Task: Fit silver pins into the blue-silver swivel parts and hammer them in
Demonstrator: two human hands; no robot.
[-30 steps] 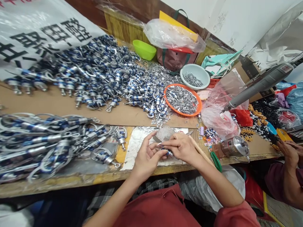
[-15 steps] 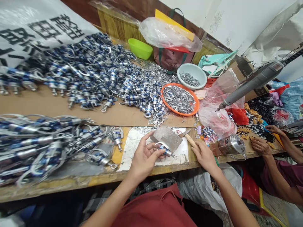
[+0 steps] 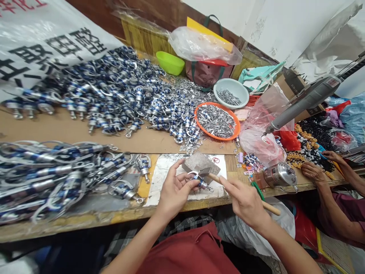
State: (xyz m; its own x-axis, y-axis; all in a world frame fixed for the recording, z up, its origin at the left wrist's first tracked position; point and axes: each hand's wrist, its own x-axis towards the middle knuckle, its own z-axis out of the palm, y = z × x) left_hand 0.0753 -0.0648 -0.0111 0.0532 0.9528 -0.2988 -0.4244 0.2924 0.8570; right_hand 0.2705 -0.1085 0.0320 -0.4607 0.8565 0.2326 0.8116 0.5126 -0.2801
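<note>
My left hand [image 3: 175,192] pinches a small blue and silver metal fitting [image 3: 203,183] with a curved arm and a ring at its end. The fitting rests at the near edge of a flat grey block [image 3: 196,160] on a white sheet [image 3: 159,177]. My right hand [image 3: 246,199] is wrapped round the wooden handle of a hammer [image 3: 214,177]. The hammer's head is over the block, right by the fitting; I cannot tell whether they touch. Two similar fittings [image 3: 124,192] lie left of the sheet.
A large heap of such fittings [image 3: 114,87] covers the back left; another pile [image 3: 51,179] lies front left. An orange tray [image 3: 236,129] holds small metal parts. A grey electric screwdriver [image 3: 306,99] hangs at right. A co-worker's hands [image 3: 313,173] are beyond a metal mug [image 3: 281,176].
My right hand has moved left and turned, bringing the hammer's head over the block beside the fitting. My left hand keeps its pinch almost in place. The view has shifted slightly.
</note>
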